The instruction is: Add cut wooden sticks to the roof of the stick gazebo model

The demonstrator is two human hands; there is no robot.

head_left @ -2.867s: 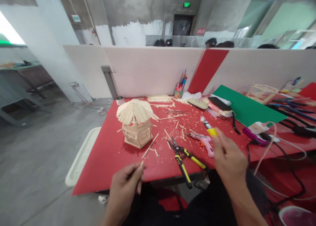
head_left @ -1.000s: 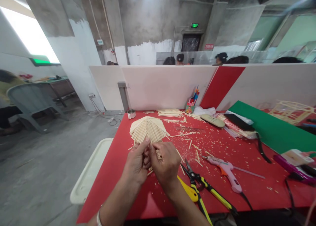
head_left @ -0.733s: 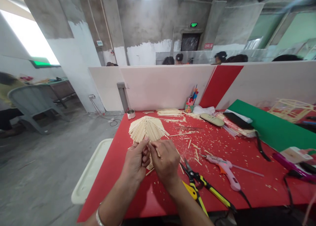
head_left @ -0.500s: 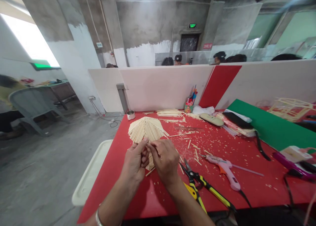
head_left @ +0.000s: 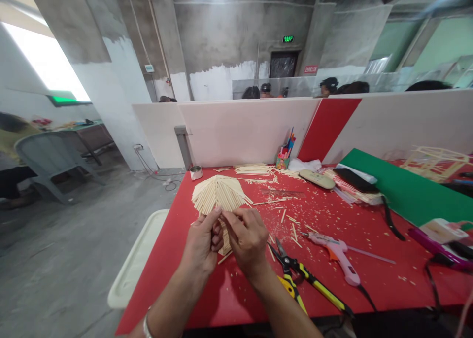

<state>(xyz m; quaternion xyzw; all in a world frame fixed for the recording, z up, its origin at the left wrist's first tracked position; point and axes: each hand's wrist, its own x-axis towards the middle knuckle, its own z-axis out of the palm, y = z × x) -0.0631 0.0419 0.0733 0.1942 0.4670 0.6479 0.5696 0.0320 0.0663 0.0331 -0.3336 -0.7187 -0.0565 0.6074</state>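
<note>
A small house built of pale wooden sticks stands on the red table, its fan-shaped stick roof showing above my hands. My left hand and my right hand meet in front of the house's lower part, fingers pinched together against it. A thin stick seems to sit between the fingertips, but it is too small to make out. The house's walls are mostly hidden behind both hands.
Yellow-handled pliers and a pink glue gun lie right of my hands amid stick scraps. Further back are a stick pile, a pen cup, a green sheet and a white-and-red divider. A white tray sits left of the table.
Earlier my right hand held a yellow tool and my left a stick, away from the house. Both hands now press together at the house; over the last second they barely shift.
</note>
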